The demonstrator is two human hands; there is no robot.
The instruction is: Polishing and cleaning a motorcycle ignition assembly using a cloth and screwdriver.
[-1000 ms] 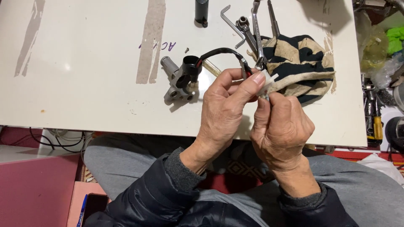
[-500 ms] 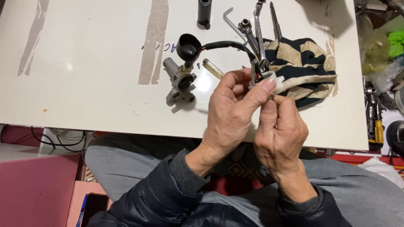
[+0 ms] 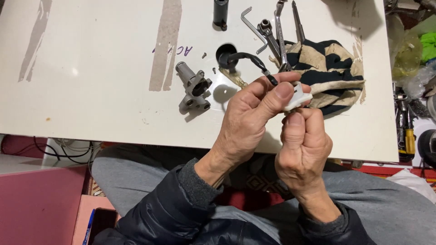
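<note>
Both hands raised over the near edge of the white bench (image 3: 91,104). Left hand (image 3: 252,113) and right hand (image 3: 303,145) pinch a small white plastic connector (image 3: 299,96) between thumbs and fingertips; its black cable (image 3: 247,58) runs back to a black cap on the bench. Grey metal housing (image 3: 193,87) lies just left; wrenches (image 3: 274,31) rest beside a striped rag (image 3: 336,75).

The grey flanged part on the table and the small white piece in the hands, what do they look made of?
Grey flanged part: probably cast metal, matte grey with dull highlights. White piece, pinched between left hand and right hand: likely plastic, smooth, evenly white; mostly hidden, so uncertain.
</note>
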